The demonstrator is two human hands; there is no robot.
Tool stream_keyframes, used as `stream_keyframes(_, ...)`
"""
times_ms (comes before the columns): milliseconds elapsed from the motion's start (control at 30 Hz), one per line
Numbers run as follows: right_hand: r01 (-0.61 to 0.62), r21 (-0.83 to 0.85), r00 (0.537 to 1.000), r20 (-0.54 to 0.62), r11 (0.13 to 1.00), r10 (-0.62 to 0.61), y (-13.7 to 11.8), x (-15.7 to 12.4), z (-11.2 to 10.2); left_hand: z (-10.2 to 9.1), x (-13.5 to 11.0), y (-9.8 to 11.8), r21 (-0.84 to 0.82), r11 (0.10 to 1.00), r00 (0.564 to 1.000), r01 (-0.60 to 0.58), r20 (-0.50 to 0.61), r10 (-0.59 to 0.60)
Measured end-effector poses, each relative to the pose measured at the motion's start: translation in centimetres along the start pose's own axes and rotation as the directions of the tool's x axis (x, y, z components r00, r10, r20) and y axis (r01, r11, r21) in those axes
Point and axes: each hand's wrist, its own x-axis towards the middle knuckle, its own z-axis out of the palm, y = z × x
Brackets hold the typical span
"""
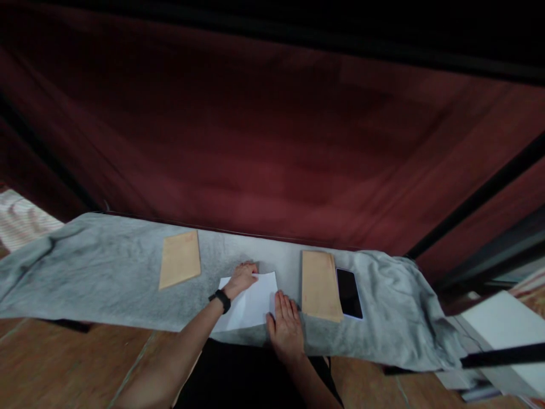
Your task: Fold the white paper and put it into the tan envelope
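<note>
A white sheet of paper (252,304) lies on the grey cloth (106,272) in front of me. My left hand (242,278), with a black band on its wrist, rests curled on the sheet's far left corner and pinches its edge. My right hand (286,326) lies flat with fingers stretched out, pressing the sheet's right edge. One brown envelope (180,259) sits to the left of the paper. A second brown envelope (320,285) lies just right of my right hand.
A black phone (349,293) lies face up beside the right envelope. The cloth hangs over the table's ends. A dark red curtain (272,142) rises behind the table. White boards (502,324) and a black bar stand at the right. Wooden floor shows below.
</note>
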Motion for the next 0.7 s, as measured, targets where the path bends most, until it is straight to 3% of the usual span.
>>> stream_keyframes(100,-0.044,0.095,0.999,-0.013,0.994,0.045,0.6,-0.2,0.4,-1.5,-0.4,0.3,-0.139,0.99,1.0,0.001,0.01,0.0)
stream_keyframes(200,-0.179,0.401,0.978,-0.026,0.898,0.207,1.4,0.5,0.7,-4.2,-1.0,1.4,-0.269,0.963,0.999,-0.034,-0.039,0.024)
stream_keyframes(267,-0.271,0.678,0.934,0.013,0.683,0.357,1.8,1.7,0.3,-6.6,-1.5,2.5,-0.353,0.93,0.992,-0.099,-0.11,0.064)
stream_keyframes(333,-0.293,0.859,0.888,0.082,0.42,0.452,2.1,3.4,-0.7,-8.6,-2.3,3.7,-0.515,0.814,0.95,-0.268,-0.279,0.136)
stream_keyframes(400,-0.265,0.922,0.89,0.122,0.282,0.439,2.2,5.1,-2.0,-9.6,-3.3,4.3,-0.566,0.735,0.913,-0.372,-0.368,0.179)
stream_keyframes(467,-0.231,0.942,0.902,0.112,0.245,0.418,2.3,6.2,-3.2,-9.0,-4.6,4.0,-0.584,0.708,0.905,-0.397,-0.376,0.197)
stream_keyframes(533,-0.219,0.944,0.911,0.107,0.247,0.398,2.5,6.5,-3.5,-7.1,-6.1,2.7,-0.606,0.711,0.924,-0.357,-0.338,0.176)
stream_keyframes(700,-0.306,0.898,0.899,0.164,0.316,0.406,3.2,3.7,-0.9,-0.8,-10.0,-2.4,-0.655,0.743,0.984,-0.14,-0.178,0.029)
